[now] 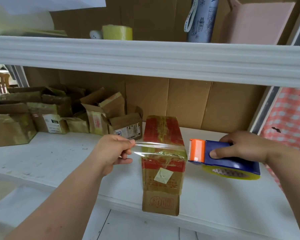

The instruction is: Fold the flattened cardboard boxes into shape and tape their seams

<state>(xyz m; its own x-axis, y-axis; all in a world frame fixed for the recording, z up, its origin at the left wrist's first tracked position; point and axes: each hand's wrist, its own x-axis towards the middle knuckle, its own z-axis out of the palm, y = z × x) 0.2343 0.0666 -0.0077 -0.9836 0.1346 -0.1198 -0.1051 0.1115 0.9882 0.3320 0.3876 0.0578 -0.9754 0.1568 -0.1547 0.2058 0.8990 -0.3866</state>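
Observation:
A folded brown cardboard box [163, 135] with red print and old yellowed tape stands on the white shelf [59, 158], one flap hanging over the front edge. My right hand [241, 146] grips a blue and orange tape dispenser [220, 155] just right of the box, its yellowish roll underneath. A strip of clear tape [156, 148] stretches from the dispenser across the box top to my left hand [114, 149], which pinches the tape's free end left of the box.
Several worn, taped cardboard boxes [47, 115] crowd the shelf's back left. Flat cardboard [197, 104] lines the back wall. The upper shelf [145, 54] holds a yellow tape roll [117, 32], a blue tube [202, 19] and a pink box [256, 21].

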